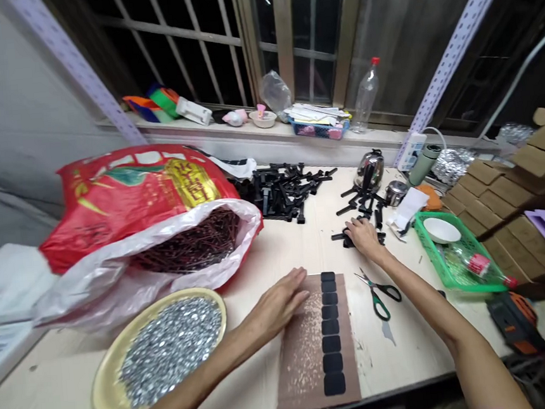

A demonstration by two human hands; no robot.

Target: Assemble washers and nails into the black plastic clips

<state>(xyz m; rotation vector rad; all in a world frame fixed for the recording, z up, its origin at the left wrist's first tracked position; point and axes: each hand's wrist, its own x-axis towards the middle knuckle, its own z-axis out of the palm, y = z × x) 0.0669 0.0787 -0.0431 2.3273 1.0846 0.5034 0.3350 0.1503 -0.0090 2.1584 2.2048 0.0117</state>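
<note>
My left hand (277, 306) lies with fingers stretched out at the left and top edge of a brown sheet (305, 354). A column of black rounded-square pads (331, 344) runs down the right side of that sheet; pale worn patches mark its left part. My right hand (363, 237) is closed over a black T-shaped plastic part (349, 242) at the near end of a small pile; its fingertips are partly hidden. More black plastic parts (364, 199) lie just beyond it. Scissors with green and black handles (378, 294) rest between the sheet and my right forearm.
A red sack (141, 184) of brown screw-like pieces stands left, behind a yellow bowl (219, 308) of shiny metal pieces. A larger heap of black parts (281, 194) lies at the back. A green basket (430, 261), cardboard boxes (501, 197) and an orange-black tool (514, 322) are right.
</note>
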